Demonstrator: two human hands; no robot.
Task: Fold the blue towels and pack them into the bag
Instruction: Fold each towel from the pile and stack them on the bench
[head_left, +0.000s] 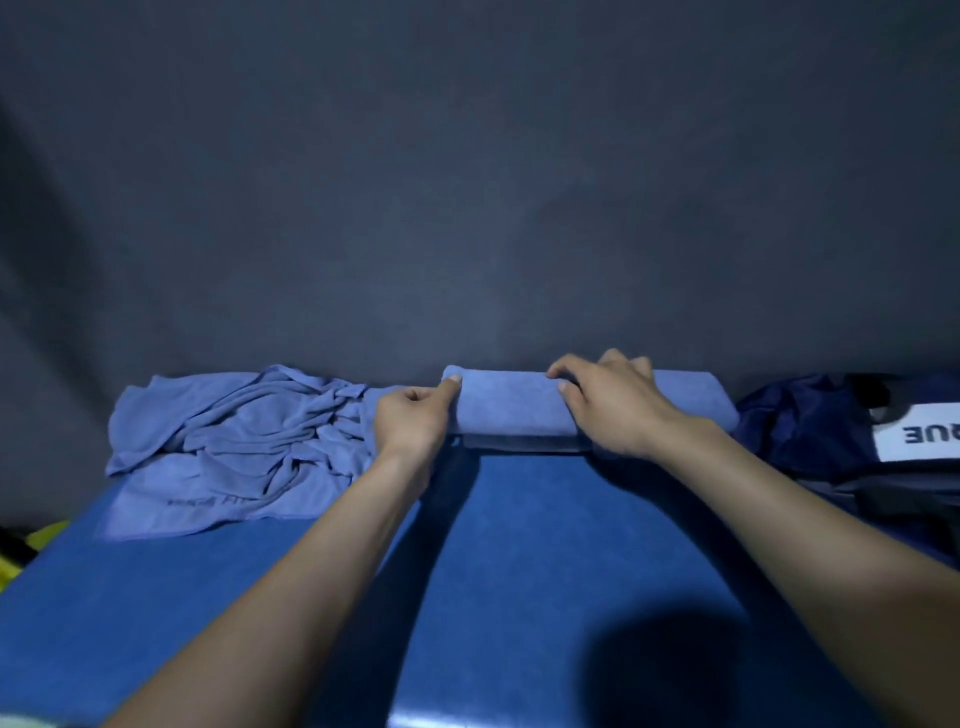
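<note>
At the table's far edge, the left hand (410, 421) is pinching the end of a folded towel (511, 402) while the right hand (610, 402) is gripping its middle. A crumpled towel pile (234, 441) is waiting at the far left corner; the bag (831, 431), far right, is not yet being packed.
</note>
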